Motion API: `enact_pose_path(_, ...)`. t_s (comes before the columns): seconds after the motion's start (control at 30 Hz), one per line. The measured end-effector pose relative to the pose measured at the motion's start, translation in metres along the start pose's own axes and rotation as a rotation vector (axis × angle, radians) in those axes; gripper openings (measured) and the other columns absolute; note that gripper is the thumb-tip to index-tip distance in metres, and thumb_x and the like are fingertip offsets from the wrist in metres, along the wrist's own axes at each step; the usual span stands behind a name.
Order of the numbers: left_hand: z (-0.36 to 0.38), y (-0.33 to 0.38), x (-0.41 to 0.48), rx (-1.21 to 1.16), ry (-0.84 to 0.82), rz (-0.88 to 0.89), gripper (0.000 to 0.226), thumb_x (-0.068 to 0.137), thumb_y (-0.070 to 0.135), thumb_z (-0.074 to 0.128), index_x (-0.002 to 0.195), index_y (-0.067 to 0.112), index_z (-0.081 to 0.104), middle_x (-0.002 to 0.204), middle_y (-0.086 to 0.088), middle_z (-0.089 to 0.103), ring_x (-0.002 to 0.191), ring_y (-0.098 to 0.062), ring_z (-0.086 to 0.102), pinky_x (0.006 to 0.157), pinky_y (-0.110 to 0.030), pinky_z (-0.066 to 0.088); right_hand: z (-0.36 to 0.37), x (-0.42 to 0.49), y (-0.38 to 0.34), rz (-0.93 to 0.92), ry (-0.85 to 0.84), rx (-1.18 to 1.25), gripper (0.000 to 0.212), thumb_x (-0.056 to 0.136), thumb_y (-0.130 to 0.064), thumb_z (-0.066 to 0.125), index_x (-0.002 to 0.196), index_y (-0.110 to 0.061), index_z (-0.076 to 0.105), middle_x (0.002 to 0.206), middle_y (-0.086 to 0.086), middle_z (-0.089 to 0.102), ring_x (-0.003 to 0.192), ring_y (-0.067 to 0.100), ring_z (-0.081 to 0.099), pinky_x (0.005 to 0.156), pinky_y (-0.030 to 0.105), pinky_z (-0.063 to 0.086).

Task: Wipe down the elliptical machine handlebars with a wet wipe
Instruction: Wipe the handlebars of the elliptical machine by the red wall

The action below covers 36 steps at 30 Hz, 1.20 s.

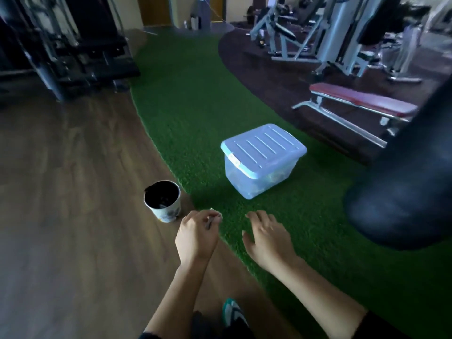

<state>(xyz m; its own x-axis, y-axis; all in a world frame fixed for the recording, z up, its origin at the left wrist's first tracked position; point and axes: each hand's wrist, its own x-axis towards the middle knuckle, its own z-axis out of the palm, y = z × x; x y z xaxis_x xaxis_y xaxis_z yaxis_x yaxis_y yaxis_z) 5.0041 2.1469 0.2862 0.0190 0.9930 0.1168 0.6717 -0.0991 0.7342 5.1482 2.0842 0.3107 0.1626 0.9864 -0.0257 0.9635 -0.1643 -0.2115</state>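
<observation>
My left hand [197, 234] is held low in front of me, its fingers curled round a small whitish wet wipe [215, 214] that peeks out at the fingertips. My right hand [265, 237] hovers beside it with fingers spread and relaxed, holding nothing. Both hands hang above the edge where the wood floor meets the green turf. A small bin [162, 204] with a black liner stands on the wood floor just left of and beyond my left hand. No elliptical handlebars show clearly in this view.
A clear plastic box with a blue lid [263, 157] sits on the green turf [186, 99] ahead. A dark punching bag [406, 192] hangs at the right. A red bench [362, 100] and weight machines [342, 33] stand beyond; dark machines [61, 45] at far left.
</observation>
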Motion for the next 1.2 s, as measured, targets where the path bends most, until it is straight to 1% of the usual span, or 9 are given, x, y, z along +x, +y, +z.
enact_pose_path(0.07,-0.003,-0.004,0.053,0.01,0.048,-0.03,0.008,0.08,0.03,0.072,0.085,0.036,0.074,0.086,0.005,0.069,0.084,-0.018,0.065,0.064,-0.027,0.046,-0.006,0.065,-0.012,-0.067,-0.004,-0.004,0.048,0.094,-0.034,0.048,0.136,-0.012,0.044,0.129,0.007,0.051,0.115,0.027,0.051,0.088,0.037,0.046)
enact_pose_path(0.23,-0.035,-0.032,0.161,0.047,0.171,-0.146,0.009,0.079,0.026,0.073,0.082,0.035,0.074,0.08,0.006,0.064,0.081,-0.017,0.061,0.061,-0.024,0.041,-0.01,0.2,-0.068,-0.246,-0.056,-0.006,0.045,0.097,-0.036,0.042,0.136,-0.013,0.042,0.13,0.006,0.049,0.115,0.027,0.049,0.09,0.038,0.045)
enact_pose_path(0.33,-0.06,-0.068,0.213,0.055,0.257,-0.263,0.008,0.08,0.029,0.071,0.082,0.036,0.073,0.083,0.008,0.066,0.086,-0.016,0.062,0.065,-0.025,0.046,0.001,0.266,-0.117,-0.366,-0.11,-0.003,0.041,0.096,-0.036,0.042,0.133,-0.016,0.042,0.127,0.004,0.049,0.117,0.025,0.048,0.089,0.036,0.043)
enact_pose_path(0.47,-0.103,-0.13,0.267,0.089,0.388,-0.404,0.009,0.081,0.031,0.069,0.085,0.038,0.072,0.087,0.01,0.065,0.088,-0.013,0.061,0.068,-0.027,0.049,0.028,0.347,-0.203,-0.533,-0.185,0.044,0.033,0.096,-0.034,0.043,0.125,-0.02,0.046,0.125,0.0,0.05,0.115,0.021,0.048,0.088,0.033,0.039)
enact_pose_path(0.63,-0.175,-0.211,0.322,0.13,0.607,-0.618,0.005,0.081,0.035,0.072,0.085,0.038,0.073,0.087,0.011,0.066,0.086,-0.014,0.063,0.067,-0.025,0.046,0.058,0.43,-0.338,-0.801,-0.282,0.051,0.039,0.096,-0.033,0.044,0.133,-0.019,0.044,0.131,0.001,0.048,0.122,0.022,0.046,0.095,0.031,0.035)
enact_pose_path(0.77,-0.246,-0.262,0.343,0.147,0.811,-0.781,0.005,0.081,0.033,0.073,0.081,0.037,0.073,0.082,0.009,0.066,0.081,-0.017,0.065,0.065,-0.025,0.046,0.079,0.459,-0.464,-1.023,-0.341,0.047,0.04,0.092,-0.034,0.051,0.128,-0.018,0.051,0.127,0.003,0.053,0.119,0.026,0.05,0.094,0.037,0.041)
enact_pose_path(0.97,-0.339,-0.345,0.338,0.185,1.046,-1.032,0.002,0.081,0.035,0.072,0.081,0.035,0.074,0.079,0.007,0.065,0.082,-0.015,0.064,0.065,-0.024,0.042,0.123,0.446,-0.633,-1.382,-0.465,-0.021,0.045,0.093,-0.038,0.046,0.134,-0.021,0.044,0.132,0.003,0.048,0.121,0.024,0.046,0.097,0.036,0.04)
enact_pose_path(1.1,-0.402,-0.417,0.319,0.204,1.148,-1.112,0.002,0.081,0.035,0.072,0.081,0.035,0.074,0.076,0.009,0.063,0.081,-0.013,0.064,0.065,-0.022,0.041,0.161,0.422,-0.737,-1.526,-0.51,-0.044,0.046,0.094,-0.038,0.044,0.137,-0.022,0.041,0.134,0.001,0.047,0.124,0.022,0.045,0.099,0.034,0.038)
enact_pose_path(1.2,-0.467,-0.474,0.304,0.213,1.219,-1.145,0.001,0.081,0.034,0.073,0.08,0.035,0.073,0.076,0.01,0.063,0.078,-0.011,0.064,0.065,-0.023,0.044,0.183,0.399,-0.829,-1.603,-0.52,-0.056,0.047,0.094,-0.038,0.041,0.139,-0.022,0.038,0.136,-0.001,0.044,0.125,0.021,0.043,0.101,0.034,0.037)
